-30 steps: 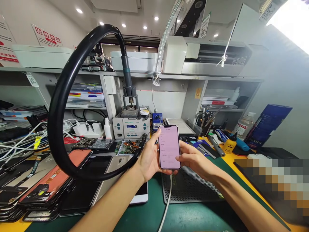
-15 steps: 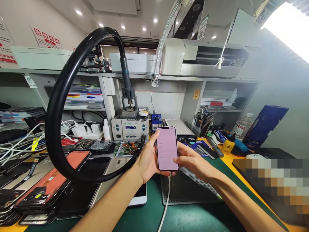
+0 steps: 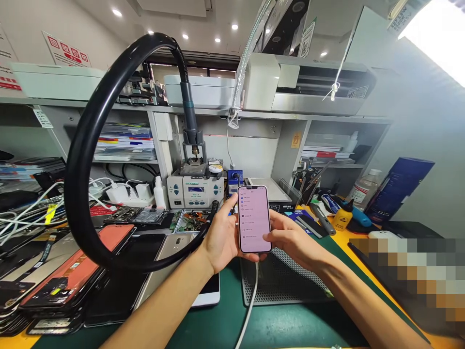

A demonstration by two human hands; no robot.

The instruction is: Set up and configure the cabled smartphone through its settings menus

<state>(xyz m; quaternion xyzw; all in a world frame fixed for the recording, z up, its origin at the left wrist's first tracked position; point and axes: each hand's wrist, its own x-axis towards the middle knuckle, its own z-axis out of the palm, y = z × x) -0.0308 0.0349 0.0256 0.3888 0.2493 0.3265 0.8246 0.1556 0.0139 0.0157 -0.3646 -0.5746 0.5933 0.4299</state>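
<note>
A smartphone (image 3: 255, 218) is held upright above the bench, its lit screen facing me with a list of rows and small icons. My left hand (image 3: 222, 237) is closed round its left edge and bottom, thumb along the side and fingers behind. At the lower right, the thumb of my right hand (image 3: 290, 238) lies on the screen while the other fingers sit behind the right edge. A white cable (image 3: 250, 308) runs from beneath the phone down toward me. Below the hands lies a dark perforated mat (image 3: 276, 291).
A black hose (image 3: 74, 194) loops in front on the left, rising from a hot-air station (image 3: 196, 191). Stacked phone parts (image 3: 80, 266) cover the left side. Tools, a yellow bottle (image 3: 342, 218) and a blue box (image 3: 399, 189) stand right. A shelf (image 3: 214, 115) crosses behind.
The screen has switched from a plain text list to a list with icons. The phone and both hands have shifted slightly right and up in view.
</note>
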